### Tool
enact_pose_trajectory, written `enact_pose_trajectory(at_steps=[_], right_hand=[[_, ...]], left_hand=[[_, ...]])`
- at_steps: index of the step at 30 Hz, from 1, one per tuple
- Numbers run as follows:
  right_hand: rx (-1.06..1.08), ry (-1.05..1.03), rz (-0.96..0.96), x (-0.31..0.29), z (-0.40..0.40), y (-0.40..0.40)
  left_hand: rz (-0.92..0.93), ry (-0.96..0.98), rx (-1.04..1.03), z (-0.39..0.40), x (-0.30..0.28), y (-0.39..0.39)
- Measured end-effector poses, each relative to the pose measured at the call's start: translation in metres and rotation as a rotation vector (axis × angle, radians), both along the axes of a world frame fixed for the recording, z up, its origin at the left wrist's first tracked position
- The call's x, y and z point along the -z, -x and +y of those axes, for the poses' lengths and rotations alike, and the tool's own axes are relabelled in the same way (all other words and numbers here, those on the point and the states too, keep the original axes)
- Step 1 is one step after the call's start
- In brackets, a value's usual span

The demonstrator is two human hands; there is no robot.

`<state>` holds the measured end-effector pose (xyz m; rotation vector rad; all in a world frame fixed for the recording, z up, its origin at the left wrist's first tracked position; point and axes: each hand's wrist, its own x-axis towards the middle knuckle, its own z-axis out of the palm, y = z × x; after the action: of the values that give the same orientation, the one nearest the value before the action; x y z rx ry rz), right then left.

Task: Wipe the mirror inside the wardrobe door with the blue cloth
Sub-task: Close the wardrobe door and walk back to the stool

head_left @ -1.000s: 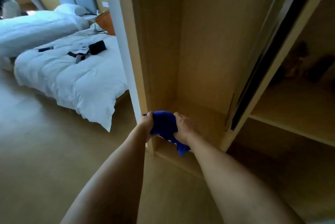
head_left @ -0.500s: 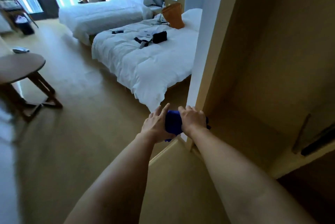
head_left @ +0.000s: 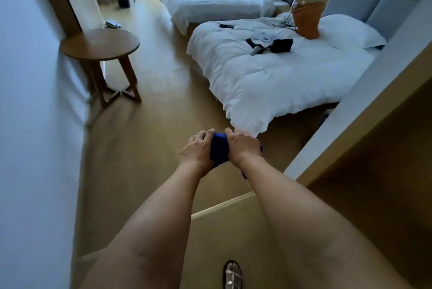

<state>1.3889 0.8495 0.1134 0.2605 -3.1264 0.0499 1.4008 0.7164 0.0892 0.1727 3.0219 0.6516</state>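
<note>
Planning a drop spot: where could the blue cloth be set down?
Free: the round wooden side table top by the left wall, and the near white bed's foot end. Crowded: that bed's middle, with black pouch, straps and orange bag.

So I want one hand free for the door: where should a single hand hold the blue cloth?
Probably around its bunched middle. The cloth is wadded into a compact lump between the left hand and right hand, a loose tail hanging below the right wrist. The right hand, already on top, could close over the wad from above, gathering that tail in.
</note>
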Motion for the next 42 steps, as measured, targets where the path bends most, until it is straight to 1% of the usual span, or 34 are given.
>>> enact_pose_trajectory(at_steps=[6,11,15,23,31,36,42], right_hand=[[-0.142,-0.01,0.022,0.006,-0.052,0.046],[-0.217,-0.01,-0.013,0.006,-0.081,0.102],[-0.263,-0.006,-0.037,0.004,-0.099,0.164],[-0.331,-0.019,-0.069,0.006,-0.119,0.299],[-0.397,0.007,-0.05,0.013,-0.158,0.41],[-0.419,0.009,-0.046,0.02,-0.185,0.475],[-0.437,-0.034,-0.053,0.02,-0.239,0.566]], left_hand=[[-0.02,0.023,-0.138,-0.048,-0.001,0.031],[-0.044,0.073,-0.203,-0.076,-0.005,0.079],[-0.037,0.115,-0.249,-0.091,-0.009,0.133],[-0.071,0.083,-0.314,-0.108,-0.008,0.257],[-0.032,0.115,-0.365,-0.146,0.002,0.362],[-0.028,0.136,-0.345,-0.175,0.011,0.427],[0.0,0.14,-0.318,-0.231,0.021,0.516]])
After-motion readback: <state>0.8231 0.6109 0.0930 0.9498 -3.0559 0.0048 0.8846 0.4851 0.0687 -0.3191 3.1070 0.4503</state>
